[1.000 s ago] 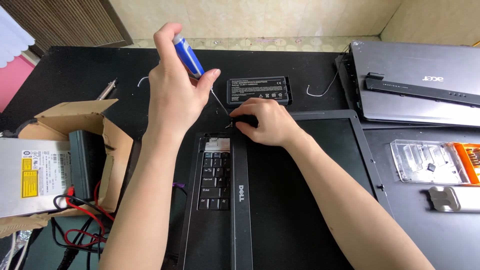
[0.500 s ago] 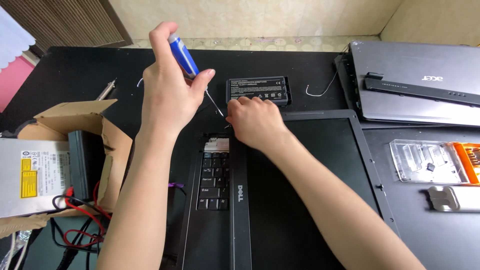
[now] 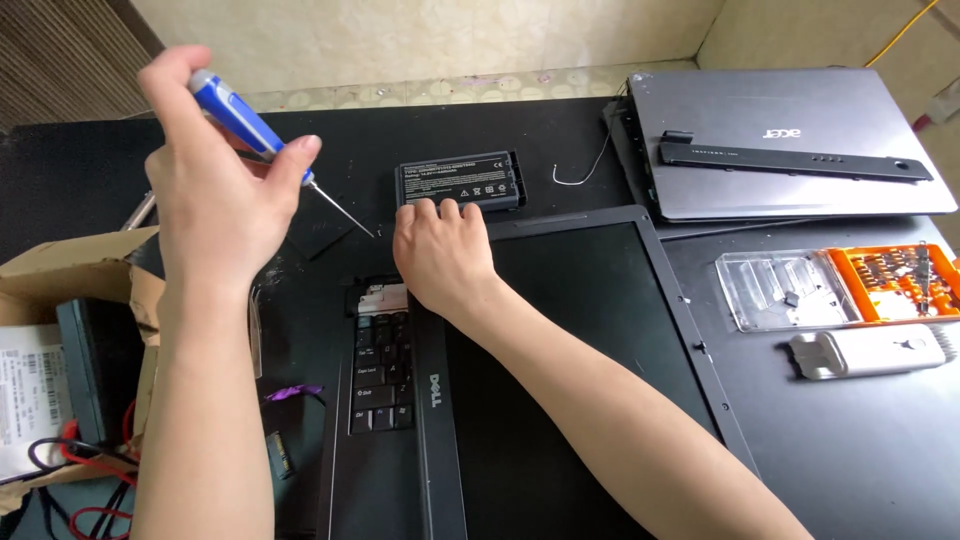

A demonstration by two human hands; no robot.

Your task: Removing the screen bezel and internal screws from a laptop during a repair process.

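Screwdriver [image 3: 262, 140] raised in left hand [image 3: 215, 200], right hand [image 3: 443, 255] on laptop [image 3: 560, 330]

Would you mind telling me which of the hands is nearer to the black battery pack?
Right. The right hand rests just below the battery pack, fingertips about touching it; the left hand, gripping the blue screwdriver, is raised off to its left.

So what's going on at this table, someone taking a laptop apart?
A person works over an opened black laptop on a dark table. The left hand holds a blue-handled screwdriver raised, tip off the surface. The right hand rests at the laptop's top edge, fingertips against a black battery pack. A silver laptop and an orange bit case lie to the right.
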